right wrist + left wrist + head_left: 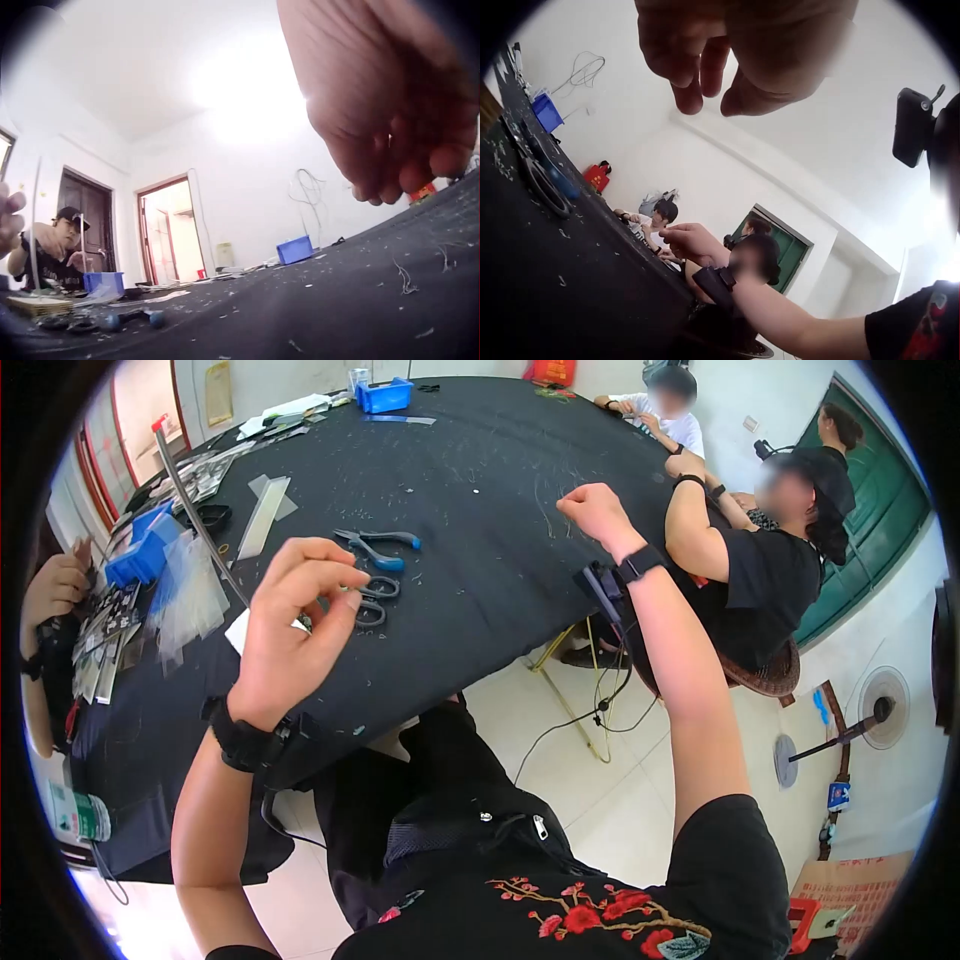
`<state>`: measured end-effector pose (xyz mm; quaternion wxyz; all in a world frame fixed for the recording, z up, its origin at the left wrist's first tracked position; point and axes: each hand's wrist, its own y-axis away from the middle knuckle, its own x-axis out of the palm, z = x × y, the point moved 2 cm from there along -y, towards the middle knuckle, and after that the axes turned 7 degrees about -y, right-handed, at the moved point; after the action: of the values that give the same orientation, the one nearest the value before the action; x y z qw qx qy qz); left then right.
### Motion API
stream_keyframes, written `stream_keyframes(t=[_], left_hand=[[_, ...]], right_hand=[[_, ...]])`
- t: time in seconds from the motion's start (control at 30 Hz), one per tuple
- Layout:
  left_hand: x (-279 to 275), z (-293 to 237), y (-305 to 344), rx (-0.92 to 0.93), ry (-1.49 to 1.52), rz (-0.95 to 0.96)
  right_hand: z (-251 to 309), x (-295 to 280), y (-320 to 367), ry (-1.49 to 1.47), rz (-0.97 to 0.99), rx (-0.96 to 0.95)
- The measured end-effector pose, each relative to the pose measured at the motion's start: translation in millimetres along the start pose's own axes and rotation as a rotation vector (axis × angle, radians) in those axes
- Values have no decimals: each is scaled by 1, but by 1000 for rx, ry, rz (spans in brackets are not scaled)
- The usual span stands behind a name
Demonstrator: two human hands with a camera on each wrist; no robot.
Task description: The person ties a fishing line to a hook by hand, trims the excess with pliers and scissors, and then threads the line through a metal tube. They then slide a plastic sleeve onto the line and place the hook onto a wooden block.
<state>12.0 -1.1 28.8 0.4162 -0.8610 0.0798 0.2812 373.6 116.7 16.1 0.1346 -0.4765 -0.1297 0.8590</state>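
Left of your left grip (283, 642), clear sheets (190, 595) lie on the tabletop (460, 610); keep your wrist and its strap clear of them. Your left grip is raised, thumb and index tips close together; whether they clamp anything, you cannot tell. Just beyond its tips lie the pliers (388, 563), with the scissors (381, 588) just to the right of the tips. Keep your fingers above both tools, so that nothing fine snags on the handles. Loose strands (545, 510) lie between the grips, nearer the right; avoid sweeping them up. Your right grip (598, 520) is raised well apart from the left, fingers curled in; its hold cannot be confirmed either. Should both grips bear on one fine piece, seat it on the finger pads, steady the left, and apply tension slowly with the right.
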Motion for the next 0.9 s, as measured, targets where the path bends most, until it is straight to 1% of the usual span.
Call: stream_keyframes(t=[0.03, 0.07, 0.13, 0.17, 0.2, 0.27, 0.3, 0.33, 0.5, 0.57, 0.6, 0.67, 0.7, 0.73, 0.8, 0.83, 0.87, 0.9], left_hand=[[3, 3, 0, -11, 17, 10], [5, 6, -2, -11, 22, 7], [3, 12, -2, -48, 90, 0], [3, 17, -1, -62, 91, -30], [4, 21, 0, -73, 102, -36], [3, 30, 4, -112, 194, -79], [2, 29, 5, -84, 161, -72], [3, 32, 7, -96, 170, -79], [9, 40, 19, -151, 145, -9], [9, 39, 20, -146, 150, -2], [9, 37, 20, -137, 152, 8], [7, 36, 21, -149, 154, 16], [7, 36, 21, -159, 157, 24], [7, 36, 22, -160, 154, 20], [6, 38, 22, -183, 162, 32], [6, 38, 21, -188, 150, 23], [6, 39, 21, -206, 164, -7], [6, 39, 21, -224, 173, -37]], right_hand=[[-9, 6, -6, 33, 52, 112], [-8, 11, -12, 39, 52, 112], [-7, 26, -19, 260, 150, 253], [-3, 29, -20, 283, 200, 283], [-2, 31, -19, 297, 210, 283], [0, 34, -20, 398, 161, 269], [-7, 37, -26, 410, 173, 265], [-18, 41, -34, 409, 196, 257], [-25, 45, -36, 388, 248, 228], [-24, 41, -34, 286, 280, 199], [-24, 39, -31, 289, 283, 199], [-19, 34, -25, -82, 239, 317], [-13, 30, -21, -158, 244, 298], [-6, 27, -18, -159, 246, 293], [15, 25, -14, -508, 290, 318], [30, 26, -11, -637, 359, 300], [49, 27, -5, -644, 372, 288], [74, 32, 4, -874, 414, 232]])
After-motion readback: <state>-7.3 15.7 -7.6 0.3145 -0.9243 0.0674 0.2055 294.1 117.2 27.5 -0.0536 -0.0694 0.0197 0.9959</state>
